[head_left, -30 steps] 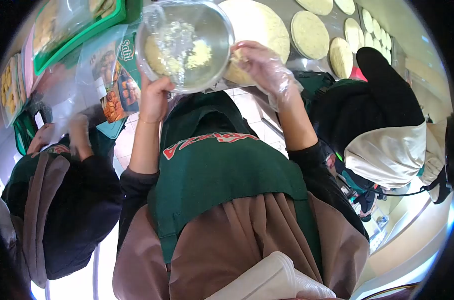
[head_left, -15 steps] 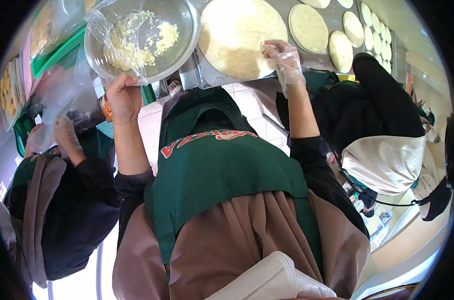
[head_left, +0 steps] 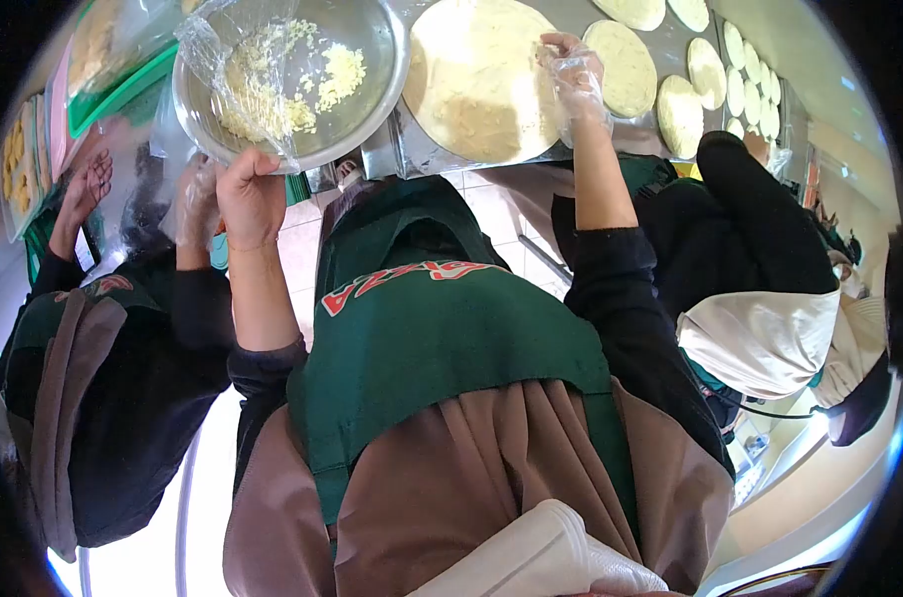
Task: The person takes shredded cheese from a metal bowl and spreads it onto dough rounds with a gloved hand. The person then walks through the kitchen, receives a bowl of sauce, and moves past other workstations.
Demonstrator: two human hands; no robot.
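Note:
My bare left hand (head_left: pixel 251 199) grips the near rim of a wide metal bowl (head_left: pixel 377 95), thumb on top. Pale, crumbly shreds (head_left: pixel 342 75), perhaps grated cheese, lie in the bowl, and clear plastic wrap (head_left: pixel 205 50) covers its left part. To the bowl's right is a large round of dough (head_left: pixel 476 90) with a thin, uneven spread on its surface. Over that round's right edge is my right hand (head_left: pixel 577 80) in a clear plastic glove. Its fingers are bent together; whatever they hold is too small or hidden to make out.
Smaller dough rounds (head_left: pixel 621 70) lie on the metal counter to the right, several more beyond. A co-worker's hands (head_left: pixel 93 184) are at the left, near a green-edged tray (head_left: pixel 123 95). Another person in black sleeves (head_left: pixel 755 189) stands close on the right.
My right hand has moved up and slightly right along the large dough round's edge. My left hand stays on the bowl. The left co-worker's hands have moved apart.

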